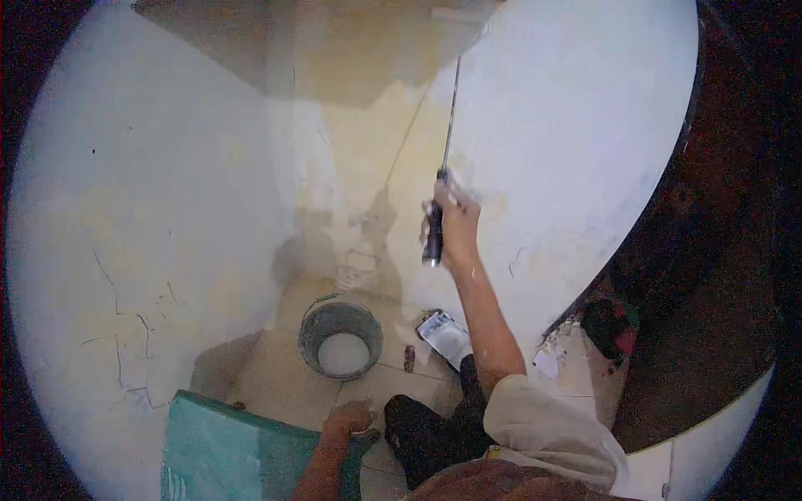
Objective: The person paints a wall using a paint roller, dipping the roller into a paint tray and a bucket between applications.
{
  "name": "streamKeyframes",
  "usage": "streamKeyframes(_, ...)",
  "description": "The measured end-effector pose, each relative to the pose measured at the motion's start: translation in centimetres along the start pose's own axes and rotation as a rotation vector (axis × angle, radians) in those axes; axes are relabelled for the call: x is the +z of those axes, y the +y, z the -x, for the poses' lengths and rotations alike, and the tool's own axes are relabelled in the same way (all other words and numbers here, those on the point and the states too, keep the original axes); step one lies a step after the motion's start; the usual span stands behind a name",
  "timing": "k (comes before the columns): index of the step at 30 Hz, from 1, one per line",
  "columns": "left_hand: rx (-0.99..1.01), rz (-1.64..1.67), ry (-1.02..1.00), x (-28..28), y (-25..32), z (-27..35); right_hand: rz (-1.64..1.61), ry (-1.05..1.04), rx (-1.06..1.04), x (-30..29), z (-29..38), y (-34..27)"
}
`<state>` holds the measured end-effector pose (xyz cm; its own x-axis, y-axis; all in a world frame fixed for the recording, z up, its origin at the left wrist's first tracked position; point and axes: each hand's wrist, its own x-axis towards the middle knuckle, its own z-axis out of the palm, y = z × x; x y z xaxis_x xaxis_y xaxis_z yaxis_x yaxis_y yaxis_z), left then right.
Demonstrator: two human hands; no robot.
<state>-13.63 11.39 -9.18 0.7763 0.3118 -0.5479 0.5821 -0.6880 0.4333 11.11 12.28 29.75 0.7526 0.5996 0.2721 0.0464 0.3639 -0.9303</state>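
Note:
My right hand (460, 216) is raised before the wall and grips the black handle of a paint roller (432, 235). Its thin metal rod (452, 106) runs upward to a blurred head at the top of the view. Low in the view, my left hand (351, 416) has its fingers curled beside a green seat-like object (213, 438); whether it holds anything is hidden. Beyond that hand, a dark bucket (307, 332) stands on the floor with white paint (344, 355) inside. A paint tray (443, 335) smeared white lies right of the bucket, partly behind my right forearm.
White walls meet in a corner; the right-hand wall (564, 125) has yellowish patches near it, and the left wall (125, 219) shows cracks. A small reddish object (409, 359) lies on the tiled floor (376, 388). Debris (554, 354) and a dark bundle (608, 329) are at the right.

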Motion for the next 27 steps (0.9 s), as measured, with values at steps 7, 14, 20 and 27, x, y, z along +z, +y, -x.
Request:
streamKeyframes(7,0.130,-0.024,0.146,2.5,0.1,-1.6,-0.090,-0.023,-0.011,-1.1,0.0,1.3)
streamKeyframes(14,-0.020,-0.008,0.100,-4.6,4.2,5.4,0.081,0.018,0.179,-5.1,9.2,10.0)
streamKeyframes(20,0.081,0.052,0.098,-3.3,1.5,3.9,-0.166,-0.085,0.273,-4.8,9.9,8.8)
streamKeyframes(27,-0.098,0.048,0.041,-0.1,1.1,1.3,-0.283,-0.177,0.332,-4.2,10.2,7.5)
